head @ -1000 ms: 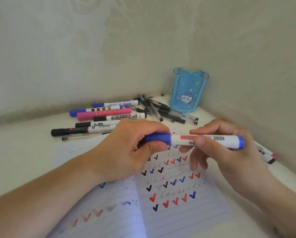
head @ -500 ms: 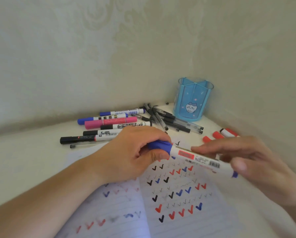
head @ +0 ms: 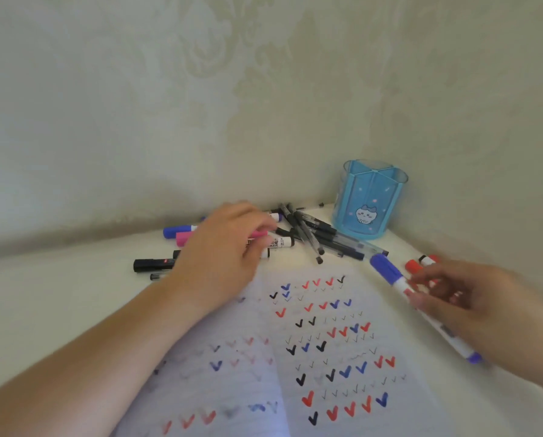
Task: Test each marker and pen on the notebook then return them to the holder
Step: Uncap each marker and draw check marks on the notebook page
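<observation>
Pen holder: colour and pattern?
Translucent blue holder with a white cartoon cat and small pale dots; head view.

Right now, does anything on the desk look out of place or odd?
Yes. The translucent blue plastic pen holder appears to hold nothing, while black pens and markers lie in a loose, crossed heap beside it. Two red-capped markers lie apart, near the right wall.

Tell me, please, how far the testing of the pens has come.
Done: many check marks in red, blue and black fill the notebook. In hand: the right hand holds a capped blue marker beside the page; the left hand reaches into the marker pile. Left: the holder looks empty, so every pen must yet go in.
</observation>
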A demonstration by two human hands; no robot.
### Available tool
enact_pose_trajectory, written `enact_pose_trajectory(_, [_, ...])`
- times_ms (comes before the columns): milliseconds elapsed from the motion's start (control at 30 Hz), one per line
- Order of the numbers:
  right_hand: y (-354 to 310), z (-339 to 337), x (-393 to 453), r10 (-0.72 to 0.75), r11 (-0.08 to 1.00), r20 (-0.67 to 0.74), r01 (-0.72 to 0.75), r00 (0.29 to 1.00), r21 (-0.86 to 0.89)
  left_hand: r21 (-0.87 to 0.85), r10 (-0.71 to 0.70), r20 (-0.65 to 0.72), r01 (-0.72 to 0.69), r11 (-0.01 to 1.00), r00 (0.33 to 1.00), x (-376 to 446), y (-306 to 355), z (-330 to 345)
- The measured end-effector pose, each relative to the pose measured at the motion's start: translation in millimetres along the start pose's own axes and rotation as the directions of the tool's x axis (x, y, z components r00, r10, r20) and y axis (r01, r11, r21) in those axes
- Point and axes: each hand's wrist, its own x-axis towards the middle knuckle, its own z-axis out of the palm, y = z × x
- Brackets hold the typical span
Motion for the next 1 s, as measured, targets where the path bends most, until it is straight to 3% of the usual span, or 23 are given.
enact_pose_trajectory(133, [15.7, 6.7, 3.4, 0.112, 0.957, 0.015, -0.104, 0.994, -0.270, 0.255, -0.200, 0.055, 0.180, 0.950, 0.978, 5.6, -27.4, -4.1])
enact_pose_trajectory(400, [32.4, 8.6, 9.2, 0.172, 0.922, -0.051, -0.179, 0.984, -0.343, 0.364, -0.304, 0.160, 0.230, 0.903, 0.939, 4.7, -33.2, -0.9])
enact_pose_trajectory(567, [18.4, 8.8, 6.1, 0.173, 0.951, -0.080, -0.188, 0.982, -0.245, 0.502, -0.390, 0.195, 0.250, 0.828, 0.900, 4.4, -31.4, -0.5])
enact_pose_trajectory(800, [-3.3, 7.6, -0.2, 0.125, 0.981, -0.169, -0.147, 0.978, -0.123, 0.506, -0.432, 0.249, 0.264, 0.821, 0.867, 8.0, -32.1, -3.4])
enact_pose_trajectory(1000, [-4.9, 11.4, -3.1, 0.017, 1.000, -0.285, -0.017, 0.958, 0.003, 0.507, -0.332, 0.172, 0.206, 0.837, 0.927, 5.1, -28.4, -4.8])
